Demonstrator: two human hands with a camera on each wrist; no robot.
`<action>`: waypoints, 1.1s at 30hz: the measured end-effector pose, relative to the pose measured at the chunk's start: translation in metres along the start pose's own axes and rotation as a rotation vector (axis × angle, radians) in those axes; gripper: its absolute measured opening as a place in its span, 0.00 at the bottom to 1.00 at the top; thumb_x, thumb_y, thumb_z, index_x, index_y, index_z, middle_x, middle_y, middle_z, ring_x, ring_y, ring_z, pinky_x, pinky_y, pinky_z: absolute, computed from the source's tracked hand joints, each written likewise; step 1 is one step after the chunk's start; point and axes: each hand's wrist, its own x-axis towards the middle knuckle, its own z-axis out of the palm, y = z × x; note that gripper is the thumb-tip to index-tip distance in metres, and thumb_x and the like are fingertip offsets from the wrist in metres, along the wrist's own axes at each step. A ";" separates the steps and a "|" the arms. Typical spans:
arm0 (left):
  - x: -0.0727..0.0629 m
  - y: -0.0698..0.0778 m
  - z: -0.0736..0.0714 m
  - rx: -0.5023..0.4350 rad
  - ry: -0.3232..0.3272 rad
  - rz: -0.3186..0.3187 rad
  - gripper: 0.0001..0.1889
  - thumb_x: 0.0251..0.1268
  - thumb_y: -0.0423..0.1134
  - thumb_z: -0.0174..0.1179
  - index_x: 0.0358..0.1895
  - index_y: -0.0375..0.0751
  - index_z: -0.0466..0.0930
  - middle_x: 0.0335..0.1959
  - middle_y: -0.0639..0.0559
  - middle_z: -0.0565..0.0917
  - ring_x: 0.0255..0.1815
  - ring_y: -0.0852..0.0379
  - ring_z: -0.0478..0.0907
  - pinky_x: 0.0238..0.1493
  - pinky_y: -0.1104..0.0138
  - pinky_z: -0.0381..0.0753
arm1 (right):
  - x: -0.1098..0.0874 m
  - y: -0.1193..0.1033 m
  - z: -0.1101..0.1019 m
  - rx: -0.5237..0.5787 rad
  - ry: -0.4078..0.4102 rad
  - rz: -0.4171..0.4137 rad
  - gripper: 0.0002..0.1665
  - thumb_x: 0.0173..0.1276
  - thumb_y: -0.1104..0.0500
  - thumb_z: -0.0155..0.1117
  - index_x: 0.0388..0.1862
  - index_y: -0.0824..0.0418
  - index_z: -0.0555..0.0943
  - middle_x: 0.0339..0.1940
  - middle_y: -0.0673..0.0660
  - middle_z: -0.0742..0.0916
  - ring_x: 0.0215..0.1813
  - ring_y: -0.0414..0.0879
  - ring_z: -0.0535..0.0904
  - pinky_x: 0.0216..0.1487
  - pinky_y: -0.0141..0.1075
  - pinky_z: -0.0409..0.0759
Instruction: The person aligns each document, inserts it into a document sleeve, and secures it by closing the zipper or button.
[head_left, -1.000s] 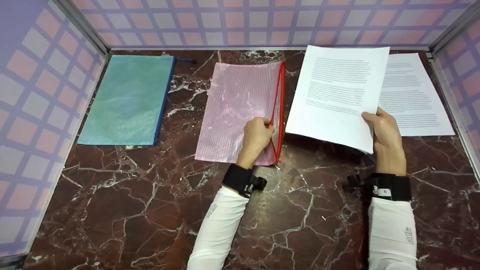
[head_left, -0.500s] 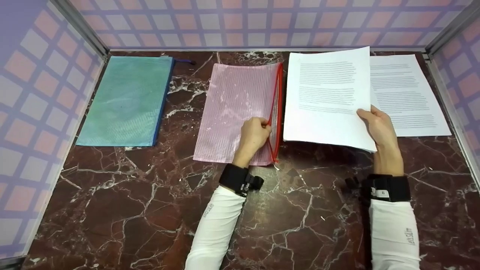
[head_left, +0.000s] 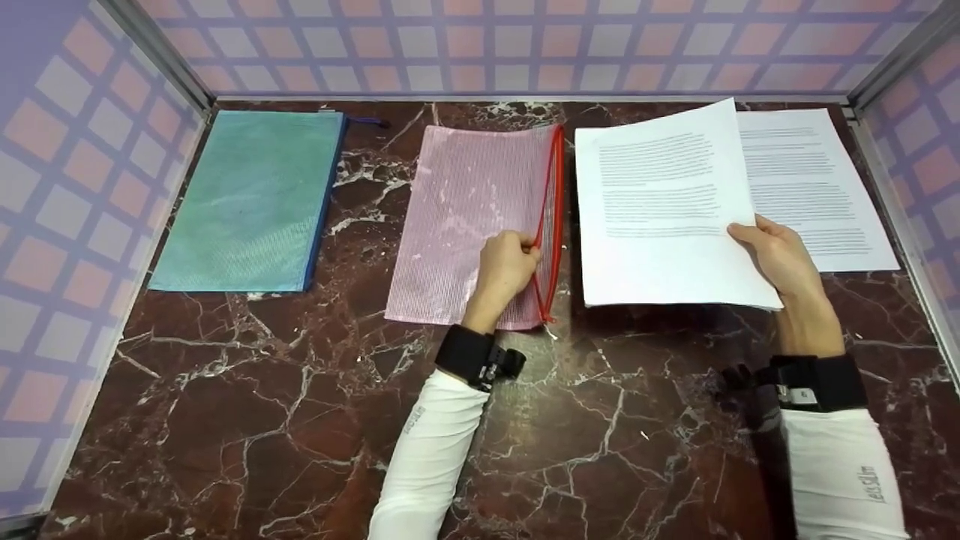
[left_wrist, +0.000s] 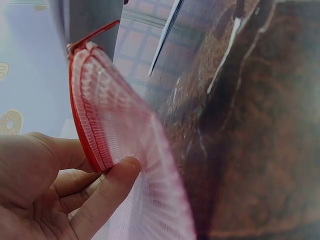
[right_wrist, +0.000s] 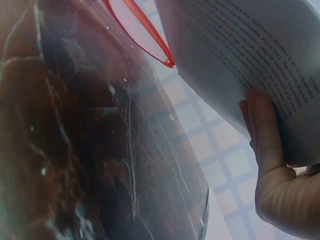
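Landmark: pink pouch (head_left: 476, 187), flat on table (head_left: 337, 450). Has a mesh face and, along its right edge, a red zip (head_left: 559, 195), parted into a narrow gap, with slider at near end.

Left hand (head_left: 508, 262): on right part of pink pouch. Grasps one lip of its mouth, pinched between thumb and bent fingers. In left wrist view, shows mesh bowed up by that pinch.

Right hand (head_left: 781, 251): well to right of pink pouch. Grasps sheets (head_left: 660, 210) at their right edge, thumb on upper face.

Sheets: just right of pink pouch, apart from its zip. Carry printed lines; tilt, held up off table.

Paper (head_left: 810, 195): farther right of pink pouch, past sheets. Also printed; lies flat, left part hidden.

Green pouch (head_left: 240, 202): left of pink pouch, well apart. Lies flat, with blue zip (head_left: 325, 202) on the side facing pink pouch and a strap (head_left: 367, 121) sticking out at far end.

Checked wall (head_left: 525, 60): behind pink pouch. Black wristbands (head_left: 466, 356) and white sleeves (head_left: 427, 457): on near side of pink pouch, one of each per arm.
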 end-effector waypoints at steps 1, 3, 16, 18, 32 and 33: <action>0.000 0.000 0.000 0.003 0.001 0.004 0.14 0.67 0.35 0.59 0.52 0.39 0.86 0.46 0.46 0.90 0.44 0.52 0.88 0.48 0.65 0.86 | -0.001 -0.001 0.000 -0.021 -0.005 0.006 0.34 0.77 0.53 0.55 0.75 0.67 0.61 0.36 0.40 0.90 0.34 0.37 0.87 0.29 0.30 0.86; -0.001 -0.001 -0.001 0.005 0.001 0.013 0.14 0.67 0.35 0.58 0.52 0.39 0.86 0.47 0.46 0.90 0.45 0.52 0.88 0.49 0.65 0.86 | -0.003 -0.003 0.000 -0.055 -0.017 0.015 0.35 0.76 0.52 0.55 0.75 0.67 0.61 0.37 0.39 0.90 0.34 0.37 0.88 0.29 0.30 0.86; -0.001 0.000 -0.001 -0.025 -0.017 -0.018 0.15 0.68 0.35 0.58 0.55 0.38 0.84 0.48 0.46 0.89 0.43 0.53 0.87 0.47 0.66 0.86 | -0.008 -0.003 0.005 -0.156 -0.099 0.042 0.35 0.78 0.51 0.52 0.76 0.67 0.60 0.38 0.39 0.90 0.34 0.37 0.88 0.30 0.32 0.87; -0.001 0.000 -0.001 -0.017 -0.011 -0.012 0.15 0.68 0.35 0.58 0.54 0.38 0.85 0.47 0.46 0.90 0.43 0.53 0.87 0.47 0.66 0.86 | -0.007 0.000 0.005 -0.125 -0.129 0.053 0.36 0.78 0.52 0.51 0.77 0.68 0.57 0.38 0.40 0.90 0.35 0.38 0.88 0.31 0.32 0.87; -0.004 0.002 -0.002 -0.009 0.005 0.013 0.14 0.67 0.34 0.58 0.52 0.38 0.86 0.45 0.45 0.90 0.42 0.51 0.88 0.48 0.64 0.86 | 0.001 -0.004 0.023 -0.285 -0.084 0.017 0.37 0.79 0.51 0.49 0.76 0.72 0.57 0.34 0.33 0.87 0.33 0.32 0.86 0.31 0.29 0.85; -0.004 0.001 -0.002 -0.003 0.009 0.020 0.14 0.67 0.34 0.58 0.51 0.38 0.86 0.45 0.45 0.90 0.42 0.51 0.88 0.48 0.63 0.86 | 0.001 -0.004 0.025 -0.284 -0.071 0.012 0.37 0.78 0.52 0.49 0.76 0.73 0.57 0.33 0.33 0.87 0.33 0.32 0.85 0.31 0.28 0.85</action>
